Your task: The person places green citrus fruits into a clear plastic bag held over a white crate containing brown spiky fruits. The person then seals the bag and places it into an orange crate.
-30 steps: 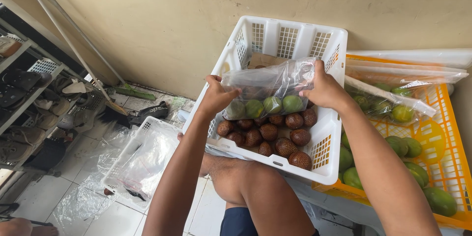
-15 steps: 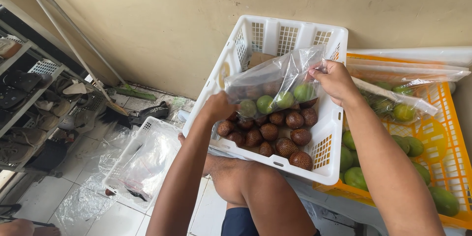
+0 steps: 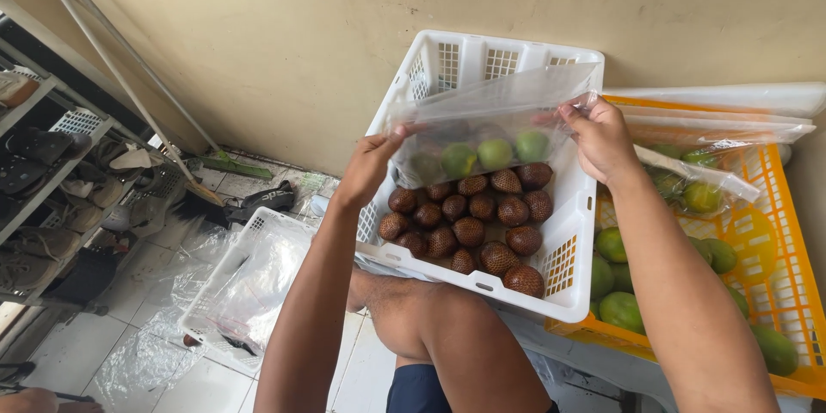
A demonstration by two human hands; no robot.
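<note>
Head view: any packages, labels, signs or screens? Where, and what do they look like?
Clear plastic bag: held between left hand and right hand over the white crate; three green fruits inside.
Second clear bag: lying on the orange crate, holding green fruit.
No labels, signs or screens visible.

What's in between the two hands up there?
A clear plastic bag with green fruits stretches between the left hand and right hand, in the head view.
</note>
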